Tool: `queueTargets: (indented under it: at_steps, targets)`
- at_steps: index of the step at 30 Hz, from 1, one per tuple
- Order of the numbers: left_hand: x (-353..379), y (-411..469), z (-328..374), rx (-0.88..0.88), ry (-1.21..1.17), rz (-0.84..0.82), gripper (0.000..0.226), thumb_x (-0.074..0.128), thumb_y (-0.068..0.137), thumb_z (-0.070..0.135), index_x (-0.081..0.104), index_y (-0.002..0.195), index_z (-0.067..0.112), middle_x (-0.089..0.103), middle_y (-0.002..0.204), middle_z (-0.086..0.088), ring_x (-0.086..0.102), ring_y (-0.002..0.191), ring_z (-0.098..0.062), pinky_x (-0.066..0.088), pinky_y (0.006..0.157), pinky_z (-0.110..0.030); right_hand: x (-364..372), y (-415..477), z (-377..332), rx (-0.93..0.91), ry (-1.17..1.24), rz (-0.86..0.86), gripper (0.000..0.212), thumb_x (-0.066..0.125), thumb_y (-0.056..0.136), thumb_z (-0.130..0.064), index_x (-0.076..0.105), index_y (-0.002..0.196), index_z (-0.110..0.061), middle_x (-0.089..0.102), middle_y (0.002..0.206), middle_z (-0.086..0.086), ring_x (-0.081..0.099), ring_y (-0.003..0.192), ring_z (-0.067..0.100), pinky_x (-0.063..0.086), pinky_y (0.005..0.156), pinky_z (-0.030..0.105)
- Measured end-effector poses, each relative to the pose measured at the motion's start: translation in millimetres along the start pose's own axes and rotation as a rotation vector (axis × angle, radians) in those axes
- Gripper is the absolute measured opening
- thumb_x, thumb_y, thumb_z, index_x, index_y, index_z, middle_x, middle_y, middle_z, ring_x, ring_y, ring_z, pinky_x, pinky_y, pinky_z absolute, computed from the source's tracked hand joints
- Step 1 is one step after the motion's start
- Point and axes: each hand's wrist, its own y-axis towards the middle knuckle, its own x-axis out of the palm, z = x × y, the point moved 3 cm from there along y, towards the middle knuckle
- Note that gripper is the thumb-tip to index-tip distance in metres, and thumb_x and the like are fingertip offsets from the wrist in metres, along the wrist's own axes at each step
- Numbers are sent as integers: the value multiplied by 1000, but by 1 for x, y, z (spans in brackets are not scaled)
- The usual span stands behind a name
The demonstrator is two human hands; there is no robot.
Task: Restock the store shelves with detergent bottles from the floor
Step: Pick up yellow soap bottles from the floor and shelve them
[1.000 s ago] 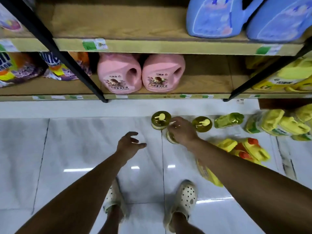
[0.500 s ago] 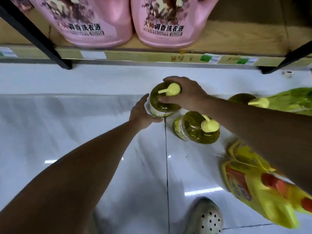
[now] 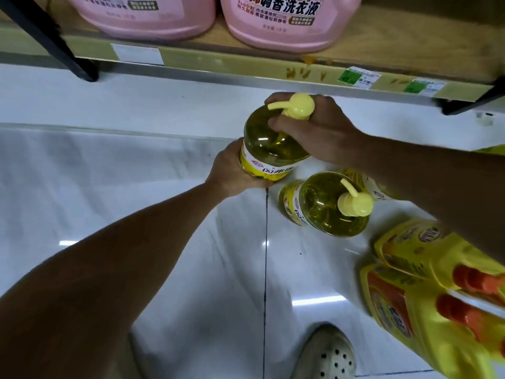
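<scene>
We start with the pale tiled floor [image 3: 136, 201], which fills most of the frame and carries the stock waiting to go up. Across the top runs the wooden shelf [image 3: 396, 42], with two pink jugs [image 3: 284, 26] at upper left and centre and bare board to their right, so we judge there is room to fill. At lower right lie yellow packs [image 3: 404, 310] with orange caps, with no hand on them. Right of centre a second pump bottle [image 3: 325, 209] of yellow detergent stands on the floor. The bottle in hand [image 3: 267, 143] is at upper centre, just below the shelf edge and tilted; we cannot tell whether its base is off the floor. The right hand [image 3: 325, 132] wraps its neck under the pump, and the left hand [image 3: 232, 170] cups the labelled base. We take the restocking to be at an early stage: one bottle is being picked up, and no yellow bottle shows on the shelf.
</scene>
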Motion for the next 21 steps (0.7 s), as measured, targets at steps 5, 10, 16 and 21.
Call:
queueTargets:
  at_steps: [5, 10, 16, 21]
  targets:
    - [-49, -35, 65, -33, -45, -50, 89, 101, 39, 44, 63, 119, 32, 73, 110, 18, 68, 99, 2, 54, 82, -9, -38, -27, -68, 51, 27, 92, 55, 64, 62, -71, 74, 103, -35, 75, 97, -10, 70, 95, 11, 56, 92, 42]
    - [-119, -93, 170, -49, -158, -86, 84, 95, 31, 46, 65, 109, 38, 74, 111, 15, 70, 106, -8, 57, 95, -38, -101, -75, -178, 84, 79, 194, 59, 58, 62, -81, 74, 98, -38, 75, 95, -12, 70, 94, 10, 55, 93, 38]
    - [-204, -177, 352, 69, -275, -125, 94, 98, 42, 30, 61, 128, 18, 74, 120, 4, 70, 112, -19, 57, 93, -38, -215, -158, -336, 82, 119, 243, 58, 55, 62, -82, 75, 90, -34, 76, 82, -14, 72, 77, 5, 55, 79, 31]
    - [-261, -241, 507, 195, -303, -103, 84, 95, 51, 24, 60, 127, 16, 74, 119, 0, 71, 109, -21, 59, 87, -35, -323, -227, -467, 13, 146, 307, 60, 56, 56, -84, 76, 85, -36, 75, 78, -12, 72, 74, 8, 54, 77, 34]
